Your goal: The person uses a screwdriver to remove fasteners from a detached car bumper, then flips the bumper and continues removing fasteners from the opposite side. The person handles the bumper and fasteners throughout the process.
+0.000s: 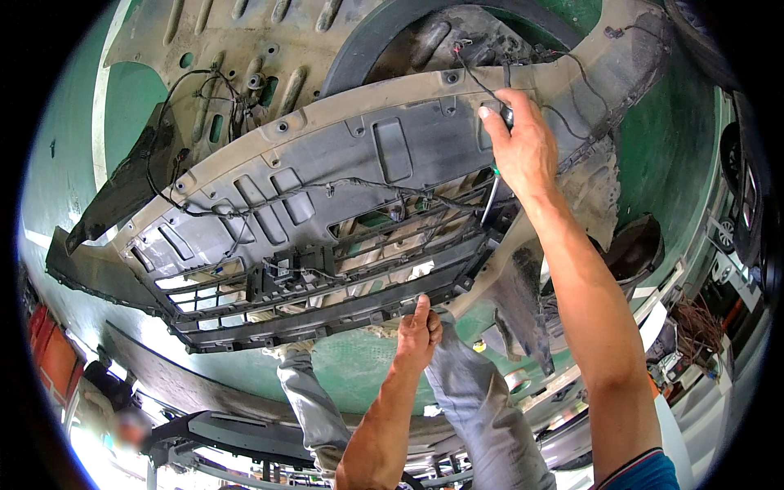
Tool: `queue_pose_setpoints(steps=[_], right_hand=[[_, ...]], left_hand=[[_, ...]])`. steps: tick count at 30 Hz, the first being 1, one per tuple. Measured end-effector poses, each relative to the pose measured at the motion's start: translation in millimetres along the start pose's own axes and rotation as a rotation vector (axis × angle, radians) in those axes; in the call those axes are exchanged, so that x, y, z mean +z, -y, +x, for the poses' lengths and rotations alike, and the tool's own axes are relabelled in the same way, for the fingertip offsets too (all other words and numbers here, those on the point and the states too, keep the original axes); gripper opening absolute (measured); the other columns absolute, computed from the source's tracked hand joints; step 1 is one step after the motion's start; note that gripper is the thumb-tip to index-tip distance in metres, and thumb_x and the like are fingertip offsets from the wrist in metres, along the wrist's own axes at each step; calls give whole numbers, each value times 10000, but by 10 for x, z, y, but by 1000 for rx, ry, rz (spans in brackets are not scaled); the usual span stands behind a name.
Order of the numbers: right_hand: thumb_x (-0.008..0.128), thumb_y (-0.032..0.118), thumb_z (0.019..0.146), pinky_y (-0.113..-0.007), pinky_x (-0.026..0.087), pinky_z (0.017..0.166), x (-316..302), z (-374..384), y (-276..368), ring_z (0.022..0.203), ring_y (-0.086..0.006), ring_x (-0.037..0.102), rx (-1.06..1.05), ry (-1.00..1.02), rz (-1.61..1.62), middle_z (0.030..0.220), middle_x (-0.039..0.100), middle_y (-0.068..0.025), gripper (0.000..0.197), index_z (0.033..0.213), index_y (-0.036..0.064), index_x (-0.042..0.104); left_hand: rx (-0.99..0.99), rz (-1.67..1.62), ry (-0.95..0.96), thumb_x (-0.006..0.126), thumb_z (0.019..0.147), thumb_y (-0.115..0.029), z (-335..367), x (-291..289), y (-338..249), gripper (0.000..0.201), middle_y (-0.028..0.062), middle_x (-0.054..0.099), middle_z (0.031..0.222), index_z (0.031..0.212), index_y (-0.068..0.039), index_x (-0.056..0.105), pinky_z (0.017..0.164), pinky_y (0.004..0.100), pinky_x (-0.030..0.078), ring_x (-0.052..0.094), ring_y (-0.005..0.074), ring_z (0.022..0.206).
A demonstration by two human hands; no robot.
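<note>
A large grey and black car bumper (335, 155) with a slatted lower grille (327, 327) lies inner side up before me. My right hand (527, 147) is wrapped round the dark handle of a screwdriver (491, 198). Its thin metal shaft slants down to the right end of the grille; I cannot tell exactly what the tip touches. My left hand (419, 331) grips the grille's near edge, thumb on top and fingers curled below. A black wiring harness (286, 194) runs along the bumper, clipped in places, and its loose loops rise at the far left.
Dusty panels and a black wheel-arch liner (359, 49) lie beyond the bumper on the green floor (670, 171). Black plastic parts (523, 302) are at the right, near a pile of brown wires (698, 331). Another bumper (245, 437) and a blurred person are behind, at lower left.
</note>
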State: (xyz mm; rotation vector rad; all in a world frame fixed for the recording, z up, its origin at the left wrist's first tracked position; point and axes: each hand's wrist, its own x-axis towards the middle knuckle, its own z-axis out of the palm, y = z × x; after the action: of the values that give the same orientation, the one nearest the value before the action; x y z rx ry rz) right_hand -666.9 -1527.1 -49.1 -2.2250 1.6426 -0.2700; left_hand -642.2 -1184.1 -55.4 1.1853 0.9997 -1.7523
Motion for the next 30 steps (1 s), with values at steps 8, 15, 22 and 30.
queue_pose_setpoints(steps=[8,15,22,30], right_hand=[[678,338,923,-271,395,463,167,334,-139,471,-96,489,497,239,955,619,572,-33,350,725,70,571],[635,409,913,-423,520,783,-203,540,-60,822,-339,696,154,493,-192,926,721,-176,385,1024,44,682],[685,276,849,-458,496,772,-391,793,-29,934,-364,645,-102,899,-206,1012,668,-196,306,1015,23,642],[677,249,888,-419,506,742,-383,845,203,858,-302,636,-50,950,-404,921,665,-146,254,950,5,646]], left_hand=[[37,11,8,553,1003,-474,2,9,23,482,-17,379,623,686,-143,403,489,298,313,369,130,534],[17,24,-26,570,993,-479,-11,16,11,479,-19,389,620,687,-151,402,486,293,317,379,123,520],[13,41,-8,585,974,-510,29,-2,11,487,-17,398,611,692,-155,408,477,303,314,375,128,504],[27,18,-43,594,978,-482,-4,25,11,497,-28,387,587,650,-163,398,442,292,281,373,107,489]])
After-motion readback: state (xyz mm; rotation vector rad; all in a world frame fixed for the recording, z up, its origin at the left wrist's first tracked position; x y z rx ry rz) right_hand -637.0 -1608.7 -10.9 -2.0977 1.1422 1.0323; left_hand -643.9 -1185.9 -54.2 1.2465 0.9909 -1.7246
